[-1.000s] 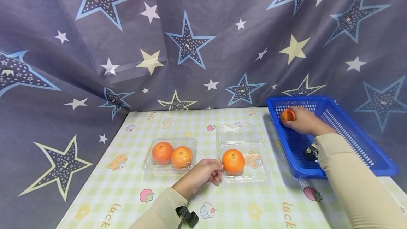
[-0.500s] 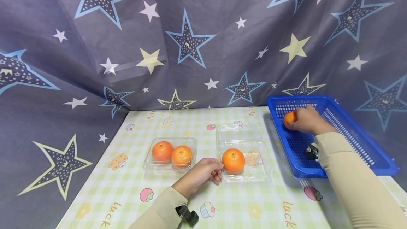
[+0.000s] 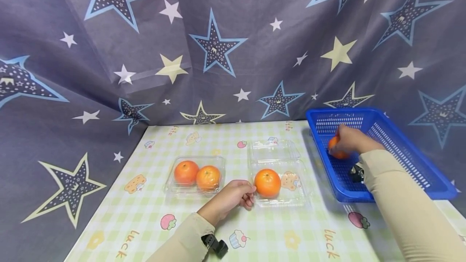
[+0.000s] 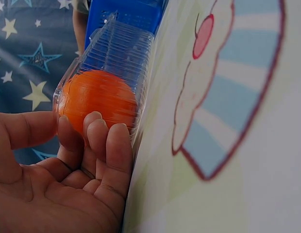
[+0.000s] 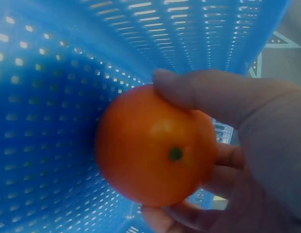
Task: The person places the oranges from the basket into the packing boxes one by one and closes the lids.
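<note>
Inside the blue basket point(image 3: 329, 181), my right hand point(image 3: 351, 140) grips an orange point(image 5: 150, 145) between thumb and fingers. A green stem spot faces the right wrist camera. My left hand point(image 3: 233, 199) pinches the left edge of an open clear plastic clamshell box point(image 3: 291, 201), thumb and index finger at its rim, other fingers curled beside the wall. One orange point(image 3: 267, 183) sits in the left half of that box, whose lid point(image 3: 273, 151) lies folded back. Farther left stands another clear box point(image 3: 194, 161), holding two oranges point(image 3: 186, 172).
The table point(image 3: 204, 233) has a green-and-white checked cover with printed cartoons. A dark star-patterned curtain point(image 3: 233, 104) hangs right behind it. The basket's raised walls stand at the table's right side. Black camera gear point(image 3: 214, 246) is on the left wrist.
My right hand, with the orange in its grip, has shifted slightly right and nearer within the basket, and the orange has turned. The left hand stays at the clamshell box.
</note>
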`<state>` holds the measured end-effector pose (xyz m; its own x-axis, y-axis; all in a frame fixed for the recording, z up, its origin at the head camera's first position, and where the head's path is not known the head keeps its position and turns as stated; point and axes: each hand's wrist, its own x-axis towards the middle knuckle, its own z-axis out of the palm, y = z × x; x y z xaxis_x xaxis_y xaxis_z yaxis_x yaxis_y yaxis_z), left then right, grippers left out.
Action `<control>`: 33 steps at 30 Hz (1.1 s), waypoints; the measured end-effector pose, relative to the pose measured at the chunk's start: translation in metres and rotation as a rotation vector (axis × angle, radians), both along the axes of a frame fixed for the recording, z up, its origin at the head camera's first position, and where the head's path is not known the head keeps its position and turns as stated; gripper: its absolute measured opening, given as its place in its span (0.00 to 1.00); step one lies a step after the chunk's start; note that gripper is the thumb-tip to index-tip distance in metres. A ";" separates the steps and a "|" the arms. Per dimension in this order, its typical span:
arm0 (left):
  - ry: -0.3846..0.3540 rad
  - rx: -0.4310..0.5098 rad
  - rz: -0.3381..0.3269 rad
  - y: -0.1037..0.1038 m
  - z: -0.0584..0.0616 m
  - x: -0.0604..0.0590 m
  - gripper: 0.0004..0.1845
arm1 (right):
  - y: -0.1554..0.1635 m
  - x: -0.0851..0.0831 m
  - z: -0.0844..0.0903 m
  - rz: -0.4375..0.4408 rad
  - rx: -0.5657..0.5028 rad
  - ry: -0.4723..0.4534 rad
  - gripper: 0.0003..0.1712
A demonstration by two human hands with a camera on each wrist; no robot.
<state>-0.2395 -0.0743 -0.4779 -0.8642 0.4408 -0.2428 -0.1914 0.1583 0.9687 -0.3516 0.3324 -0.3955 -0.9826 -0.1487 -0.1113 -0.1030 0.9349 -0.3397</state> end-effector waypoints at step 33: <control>-0.005 -0.002 0.008 0.002 0.001 -0.001 0.13 | 0.004 0.008 0.010 0.003 -0.031 -0.035 0.43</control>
<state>-0.2400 -0.0722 -0.4774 -0.8665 0.4329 -0.2484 -0.1980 0.1587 0.9673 -0.3438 0.3366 -0.3852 -0.9778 -0.1551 -0.1411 -0.0929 0.9238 -0.3715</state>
